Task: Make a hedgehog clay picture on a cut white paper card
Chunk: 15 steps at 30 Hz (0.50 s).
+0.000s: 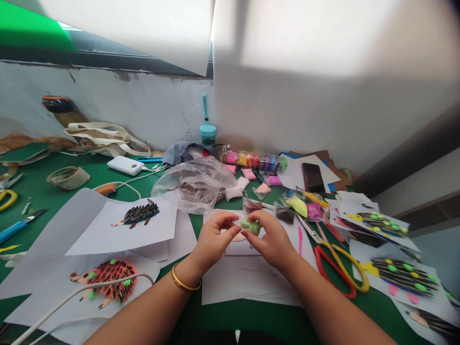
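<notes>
Over the paper in front of me, my two hands meet around a small packet of green modelling clay [250, 226] in clear wrap. The fingers of my left hand [214, 239] are pinched together on the packet's left end. Wrapped round its right side, my right hand [276, 244] has thumb and fingers closed on the green lump. Beneath them lies a white sheet [247, 282] with a drawing partly covered by my hands; a pink clay strip [300, 239] rests at its right. Packets of brown clay [252, 205] and black clay [285, 214] lie just beyond my fingers.
Red-handled and yellow-handled scissors [336, 270] lie right of my right forearm. Hedgehog pictures [402, 273] are spread at the right, another [108, 280] at the left under a white cable [61, 309]. A clear plastic bag [196, 175] and a phone [313, 178] sit farther back.
</notes>
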Each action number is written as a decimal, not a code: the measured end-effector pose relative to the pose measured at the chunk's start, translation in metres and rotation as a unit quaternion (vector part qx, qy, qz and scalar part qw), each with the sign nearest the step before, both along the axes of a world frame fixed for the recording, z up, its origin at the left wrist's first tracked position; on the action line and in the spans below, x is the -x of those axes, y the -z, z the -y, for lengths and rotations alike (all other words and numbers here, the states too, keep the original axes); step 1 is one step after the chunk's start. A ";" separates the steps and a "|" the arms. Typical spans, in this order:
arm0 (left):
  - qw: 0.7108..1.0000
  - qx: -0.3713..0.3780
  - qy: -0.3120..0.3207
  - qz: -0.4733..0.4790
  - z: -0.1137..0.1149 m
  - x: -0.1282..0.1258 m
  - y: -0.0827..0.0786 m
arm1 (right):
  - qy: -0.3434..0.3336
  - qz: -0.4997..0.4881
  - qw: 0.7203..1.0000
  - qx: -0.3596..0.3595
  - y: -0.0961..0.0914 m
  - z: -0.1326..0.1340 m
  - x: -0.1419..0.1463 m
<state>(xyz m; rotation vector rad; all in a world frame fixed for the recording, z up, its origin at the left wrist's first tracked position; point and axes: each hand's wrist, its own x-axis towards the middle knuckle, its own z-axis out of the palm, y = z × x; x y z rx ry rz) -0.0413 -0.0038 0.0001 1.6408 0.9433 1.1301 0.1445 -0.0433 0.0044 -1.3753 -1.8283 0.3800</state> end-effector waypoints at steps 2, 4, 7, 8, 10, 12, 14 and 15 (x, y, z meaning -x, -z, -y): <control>1.000 -0.007 -0.004 -0.004 0.001 -0.001 0.001 | -0.021 -0.019 1.000 0.011 -0.001 0.001 -0.001; 1.000 -0.024 0.003 -0.020 0.003 -0.002 -0.001 | -0.041 -0.050 0.998 0.010 -0.002 0.002 -0.001; 0.999 -0.028 0.018 -0.028 0.009 -0.005 -0.004 | -0.046 -0.094 0.994 0.002 -0.004 0.002 0.000; 0.999 -0.019 0.022 -0.019 0.011 -0.006 -0.004 | -0.041 -0.107 0.993 0.003 -0.005 0.002 0.001; 1.000 0.003 0.028 0.001 0.012 -0.006 -0.005 | -0.024 -0.131 0.991 0.006 -0.007 0.002 0.002; 0.999 0.020 0.027 -0.003 0.011 -0.006 -0.006 | -0.004 -0.153 0.988 0.008 -0.007 0.002 0.002; 0.999 0.026 0.025 -0.032 0.009 -0.004 -0.007 | 0.009 -0.172 0.985 0.015 -0.007 0.002 0.002; 0.998 0.024 0.024 -0.047 0.008 -0.003 -0.007 | 0.008 -0.178 0.984 0.021 -0.007 0.001 0.001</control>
